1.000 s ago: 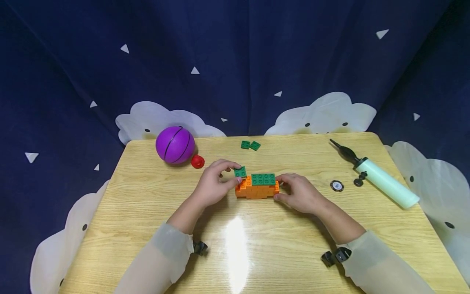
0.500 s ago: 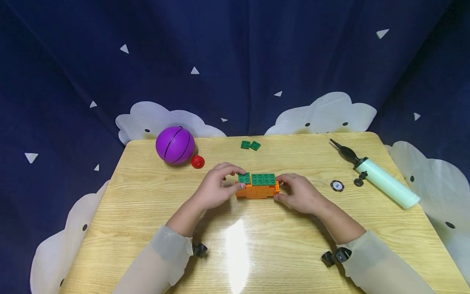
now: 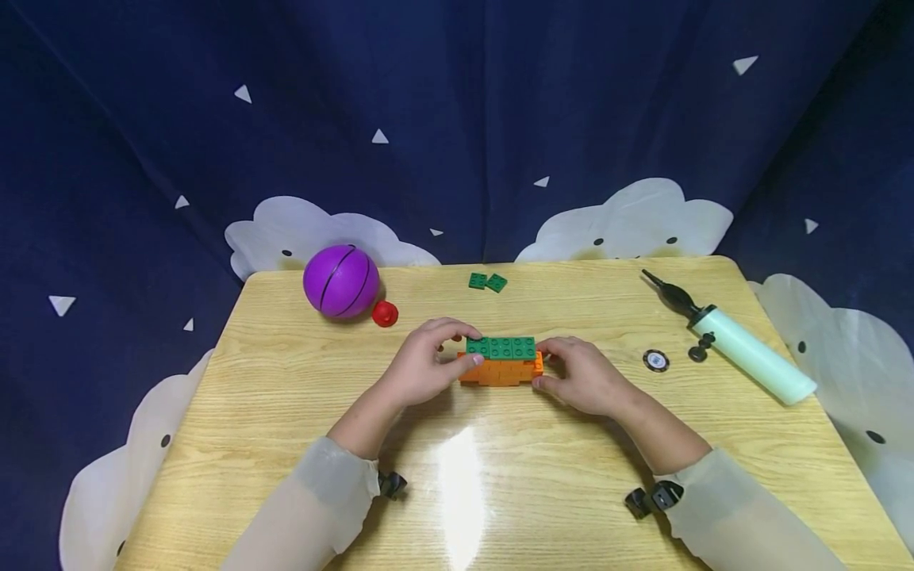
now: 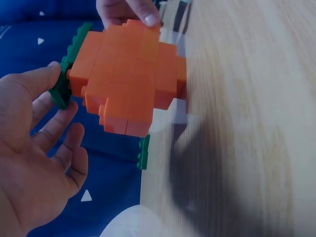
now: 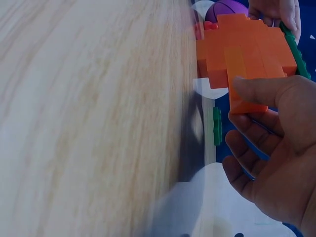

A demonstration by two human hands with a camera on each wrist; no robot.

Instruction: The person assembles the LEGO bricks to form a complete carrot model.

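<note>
An orange block build [image 3: 503, 373] stands on the table, made of stacked toy bricks with stepped sides. Along its top runs a row of flat green bricks [image 3: 512, 348]. My left hand [image 3: 423, 366] pinches the leftmost green brick [image 4: 61, 91] between thumb and fingers, at the left end of that row. In the left wrist view this brick sits slightly tilted against the orange studs. On the other side, my right hand [image 3: 581, 374] grips the build's right end, its thumb on the near face and its fingers behind, as the right wrist view shows.
Two loose green bricks [image 3: 487, 282] lie near the table's back edge. A purple ball [image 3: 341, 281] and a small red object [image 3: 385, 314] are at the back left. On the right are a round chip [image 3: 655, 361], a small black piece [image 3: 697, 353] and a hand pump [image 3: 750, 353].
My left hand has moved slightly right and down with its green brick, from above the orange left end to beside the other green bricks. The right hand keeps its hold.
</note>
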